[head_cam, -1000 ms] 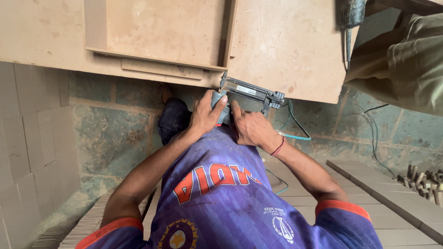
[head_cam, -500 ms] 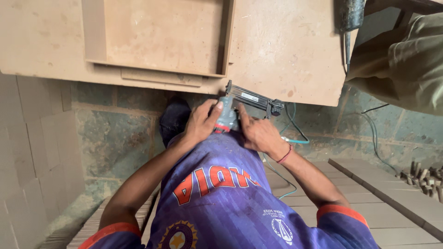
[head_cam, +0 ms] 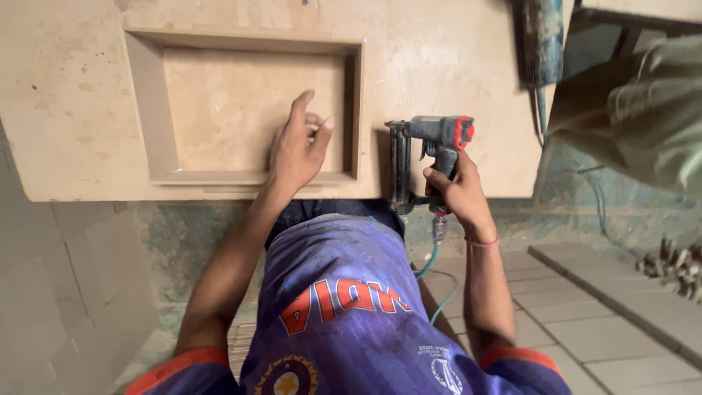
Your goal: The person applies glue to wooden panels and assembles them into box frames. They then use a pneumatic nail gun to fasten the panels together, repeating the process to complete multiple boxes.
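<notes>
- Head view, looking down over a purple shirt (head_cam: pixel 344 307) at both bare hands.
- Left hand (head_cam: pixel 296 150) lies flat on the recessed panel (head_cam: pixel 219 102) of a pale board (head_cam: pixel 73 95); fingers (head_cam: pixel 301 102) loosely spread, pinching nothing, tips just short of the frame strip (head_cam: pixel 354 110) to their right.
- Right hand (head_cam: pixel 457 194) wraps its fingers (head_cam: pixel 437 179) tight round the grip of a nail gun (head_cam: pixel 428 146).
- Gun stands on the board, just right of the frame strip; its red-capped head sits above the fingers.
- Teal air hose (head_cam: pixel 431 263) hangs from the grip, below the wrist.
- Another person's sleeve (head_cam: pixel 643 110) at far right.
</notes>
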